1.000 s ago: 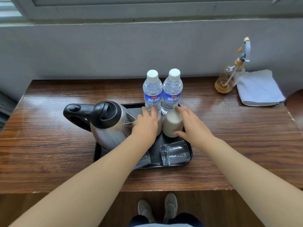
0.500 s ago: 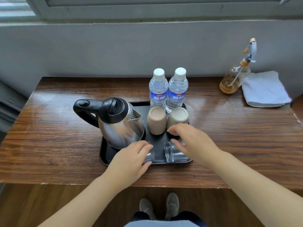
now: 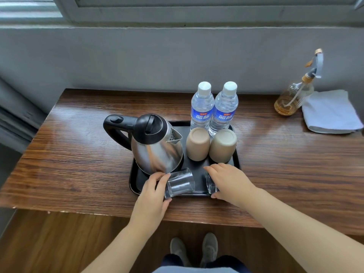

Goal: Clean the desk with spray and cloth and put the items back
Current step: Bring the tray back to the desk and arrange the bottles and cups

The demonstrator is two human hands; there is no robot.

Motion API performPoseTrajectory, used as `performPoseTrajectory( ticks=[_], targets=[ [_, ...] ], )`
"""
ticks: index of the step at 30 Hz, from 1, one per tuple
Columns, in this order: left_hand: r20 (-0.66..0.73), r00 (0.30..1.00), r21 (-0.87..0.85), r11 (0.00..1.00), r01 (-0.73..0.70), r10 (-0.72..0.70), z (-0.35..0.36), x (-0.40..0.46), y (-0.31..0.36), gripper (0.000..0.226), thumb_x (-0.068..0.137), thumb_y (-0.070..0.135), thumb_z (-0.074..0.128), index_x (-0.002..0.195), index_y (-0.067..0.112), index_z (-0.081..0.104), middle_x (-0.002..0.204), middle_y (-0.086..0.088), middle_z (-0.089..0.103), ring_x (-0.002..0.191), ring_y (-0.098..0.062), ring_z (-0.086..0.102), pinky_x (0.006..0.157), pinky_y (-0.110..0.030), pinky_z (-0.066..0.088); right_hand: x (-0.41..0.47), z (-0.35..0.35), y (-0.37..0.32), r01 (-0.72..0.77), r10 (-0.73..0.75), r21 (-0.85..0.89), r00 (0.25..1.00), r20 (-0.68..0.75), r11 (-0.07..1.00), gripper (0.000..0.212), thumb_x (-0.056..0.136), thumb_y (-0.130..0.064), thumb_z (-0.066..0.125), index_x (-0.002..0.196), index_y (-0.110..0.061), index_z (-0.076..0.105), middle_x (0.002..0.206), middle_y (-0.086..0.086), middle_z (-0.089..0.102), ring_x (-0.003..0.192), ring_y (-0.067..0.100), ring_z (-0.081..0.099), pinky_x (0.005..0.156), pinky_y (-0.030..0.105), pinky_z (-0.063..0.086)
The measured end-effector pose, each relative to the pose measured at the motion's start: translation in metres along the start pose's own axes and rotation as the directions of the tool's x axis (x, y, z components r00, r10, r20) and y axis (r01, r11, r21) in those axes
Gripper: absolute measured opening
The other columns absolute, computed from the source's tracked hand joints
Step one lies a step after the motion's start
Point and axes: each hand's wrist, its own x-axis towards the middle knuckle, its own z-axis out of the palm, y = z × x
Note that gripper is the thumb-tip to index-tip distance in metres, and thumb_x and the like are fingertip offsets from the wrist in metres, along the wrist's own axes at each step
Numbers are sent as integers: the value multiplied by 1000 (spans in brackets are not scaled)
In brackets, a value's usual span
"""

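Left hand [image 3: 152, 191] grips the left glass [image 3: 180, 183], tilted, at the tray's [image 3: 133, 179] front edge. Right hand [image 3: 229, 181] curls over the right glass [image 3: 210, 185], mostly hiding it. Both palms down. Spray [image 3: 293, 95] and cloth [image 3: 331, 112] sit far right on the desk [image 3: 78, 154].

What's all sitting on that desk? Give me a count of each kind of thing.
Kettle: 1
Water bottles: 2
Beige cups: 2
Clear glasses: 2
Black tray: 1
Spray bottle: 1
Folded cloth: 1
Total: 10
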Motion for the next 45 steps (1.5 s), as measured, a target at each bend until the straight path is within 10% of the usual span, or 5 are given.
performPoseTrajectory(
  ticks=[16, 27, 45],
  targets=[
    [31, 998, -159, 986, -57, 63, -21, 20, 35, 71, 72, 31, 84, 135, 13, 56, 116, 8, 41, 91, -9, 63, 75, -20, 56, -20, -6, 29, -85, 139, 239, 965, -221, 967, 81, 69, -43, 82, 137, -19, 45, 134, -2, 50, 125, 19, 42, 104, 33, 38],
    [151, 979, -21, 991, -133, 134, -30, 66, 74, 65, 83, 40, 69, 142, 26, 45, 130, 6, 44, 116, -16, 51, 87, -31, 52, -40, -3, 43, -136, 420, 719, 877, -232, 681, 71, 67, -37, 83, 125, -30, 44, 116, -20, 47, 108, -5, 44, 92, 17, 37],
    [204, 971, 11, 992, -129, 124, -6, 85, 89, 68, 90, 37, 63, 149, 21, 33, 145, 3, 37, 128, -19, 43, 100, -28, 43, -34, 0, 42, -207, 391, 690, 913, -119, 694, 81, 77, -29, 78, 144, -18, 33, 144, -4, 39, 131, 8, 37, 103, 15, 26]
  ],
)
